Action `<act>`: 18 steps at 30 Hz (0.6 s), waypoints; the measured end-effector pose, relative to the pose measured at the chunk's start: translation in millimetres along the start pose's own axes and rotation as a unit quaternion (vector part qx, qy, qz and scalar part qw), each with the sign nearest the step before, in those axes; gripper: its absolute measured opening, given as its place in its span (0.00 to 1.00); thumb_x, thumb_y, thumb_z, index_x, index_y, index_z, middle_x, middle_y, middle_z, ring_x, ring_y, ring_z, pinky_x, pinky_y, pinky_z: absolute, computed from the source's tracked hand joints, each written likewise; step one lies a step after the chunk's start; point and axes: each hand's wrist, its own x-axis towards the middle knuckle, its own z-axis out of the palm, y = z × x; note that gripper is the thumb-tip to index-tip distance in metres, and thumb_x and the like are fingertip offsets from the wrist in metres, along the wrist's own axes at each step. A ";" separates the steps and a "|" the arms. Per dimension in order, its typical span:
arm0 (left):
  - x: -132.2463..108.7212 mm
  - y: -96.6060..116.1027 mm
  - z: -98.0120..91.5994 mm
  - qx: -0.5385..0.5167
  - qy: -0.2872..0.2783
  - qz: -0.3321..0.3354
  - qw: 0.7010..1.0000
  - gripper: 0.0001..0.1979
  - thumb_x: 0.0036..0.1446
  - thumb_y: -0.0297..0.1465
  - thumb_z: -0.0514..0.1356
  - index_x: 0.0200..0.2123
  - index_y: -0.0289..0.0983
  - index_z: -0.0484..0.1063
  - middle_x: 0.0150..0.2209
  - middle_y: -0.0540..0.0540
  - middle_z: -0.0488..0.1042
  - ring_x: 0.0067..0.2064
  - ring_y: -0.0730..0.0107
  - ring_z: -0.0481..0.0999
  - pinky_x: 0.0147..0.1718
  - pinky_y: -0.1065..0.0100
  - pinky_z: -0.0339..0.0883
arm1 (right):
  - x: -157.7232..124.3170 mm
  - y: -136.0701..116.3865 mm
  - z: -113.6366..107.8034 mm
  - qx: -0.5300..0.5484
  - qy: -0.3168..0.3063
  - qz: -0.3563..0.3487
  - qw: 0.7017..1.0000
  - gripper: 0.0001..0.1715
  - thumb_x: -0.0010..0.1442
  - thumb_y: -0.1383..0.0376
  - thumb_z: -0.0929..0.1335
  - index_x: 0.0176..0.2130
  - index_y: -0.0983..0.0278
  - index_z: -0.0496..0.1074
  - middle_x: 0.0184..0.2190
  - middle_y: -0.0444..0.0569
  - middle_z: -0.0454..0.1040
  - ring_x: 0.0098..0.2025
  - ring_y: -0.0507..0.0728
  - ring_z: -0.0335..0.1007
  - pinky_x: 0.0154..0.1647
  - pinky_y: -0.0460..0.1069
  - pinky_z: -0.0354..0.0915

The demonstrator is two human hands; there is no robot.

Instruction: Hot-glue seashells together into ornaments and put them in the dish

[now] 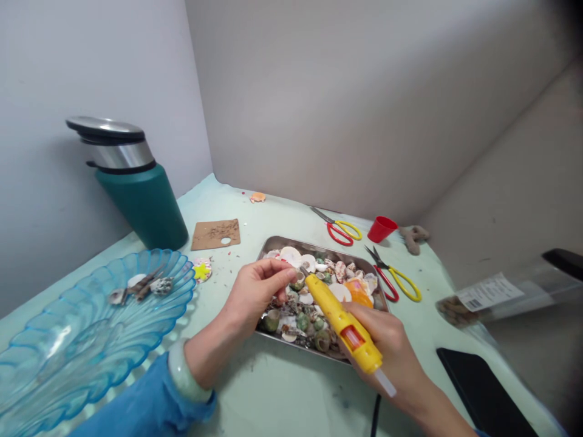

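Note:
My right hand (387, 346) grips a yellow glue gun (339, 318), its nozzle pointing up-left toward my left fingers. My left hand (257, 291) is closed in a pinch over a metal tray (268, 250) full of several seashells (314, 291); what it pinches is too small to name. The gun's tip sits right at those pinched fingertips. Both hands hover above the tray's near half.
A blue glass shell-shaped dish (86, 328) with a few shells lies at left. A green thermos (136, 188), a cardboard piece (215, 233), two pairs of red-yellow scissors (339, 229) (396, 279), a red cup (381, 228), a black phone (483, 388) and a plastic bag (492, 297) surround the tray.

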 end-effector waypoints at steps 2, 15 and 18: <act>0.1 0.3 0.2 -0.002 0.000 -0.002 1.000 0.10 0.45 0.34 0.68 0.28 0.32 0.74 0.22 0.51 0.73 0.18 0.83 0.64 0.19 0.76 0.57 | -0.2 0.5 0.2 0.001 0.000 -0.016 1.000 0.04 0.60 0.68 0.64 0.36 0.64 0.68 0.27 0.48 0.75 0.25 0.54 0.70 0.26 0.46 0.63; 0.1 0.9 -1.5 -0.010 -0.027 -0.013 1.000 0.09 0.49 0.33 0.65 0.30 0.32 0.73 0.18 0.53 0.69 0.18 0.83 0.63 0.22 0.76 0.58 | 2.9 -3.6 -0.9 -0.026 0.028 -0.041 0.998 0.06 0.59 0.68 0.64 0.39 0.65 0.68 0.27 0.49 0.75 0.25 0.54 0.71 0.24 0.46 0.64; 1.3 -1.1 -2.7 -0.010 -0.033 -0.010 0.999 0.10 0.49 0.33 0.65 0.30 0.31 0.73 0.21 0.51 0.72 0.18 0.84 0.63 0.21 0.77 0.56 | 3.4 -3.3 -0.2 -0.022 0.023 -0.060 0.998 0.08 0.59 0.68 0.65 0.41 0.65 0.68 0.27 0.48 0.75 0.26 0.53 0.71 0.25 0.46 0.64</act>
